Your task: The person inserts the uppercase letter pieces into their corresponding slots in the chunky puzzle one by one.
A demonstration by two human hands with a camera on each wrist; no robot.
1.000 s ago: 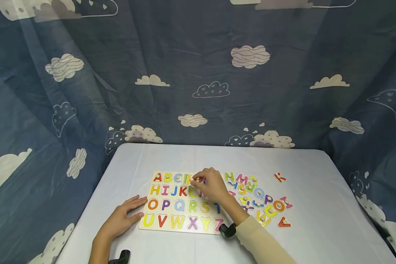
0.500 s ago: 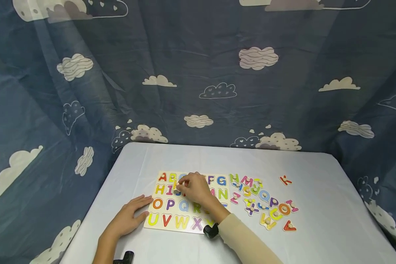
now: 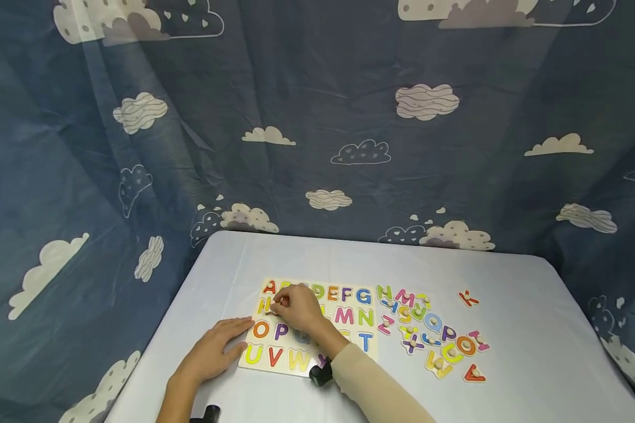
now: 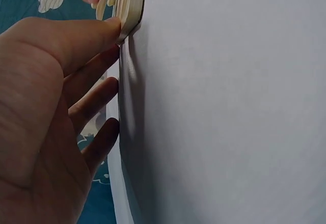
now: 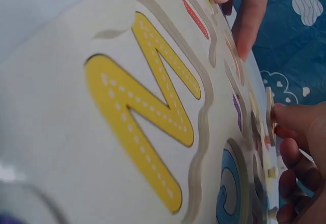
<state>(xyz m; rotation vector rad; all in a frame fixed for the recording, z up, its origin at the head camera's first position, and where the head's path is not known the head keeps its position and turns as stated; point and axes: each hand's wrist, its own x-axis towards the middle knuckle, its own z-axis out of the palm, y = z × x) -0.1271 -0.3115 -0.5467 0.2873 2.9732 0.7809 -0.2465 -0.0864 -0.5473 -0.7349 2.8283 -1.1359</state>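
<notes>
A wooden alphabet board [image 3: 283, 366] with coloured capital letters lies on the white table. My right hand [image 3: 303, 308] is over its upper left part, thumb and fingertips pinching a yellow letter piece [image 3: 265, 305] at the printed H. In the right wrist view this wooden letter piece [image 5: 270, 117] is seen edge-on, tilted up from the board. My left hand [image 3: 217, 346] rests at the board's left edge with its fingers extended; in the left wrist view its thumb [image 4: 94, 35] touches the board's corner [image 4: 133, 5]. Knobbed pieces, such as the blue G [image 3: 363, 295], sit in the top row.
Several loose knobbed letters lie right of the board, among them an orange O [image 3: 466, 346], a yellow W [image 3: 438, 365] and a red A [image 3: 474, 374]. A red K [image 3: 468, 299] lies apart, farther back. Behind the table hangs a dark blue cloud-patterned cloth [image 3: 296, 76].
My right hand has moved left across the board, from the top row's middle to the H, carrying the yellow letter piece. My left hand stays at the board's edge. The head view has shifted slightly.
</notes>
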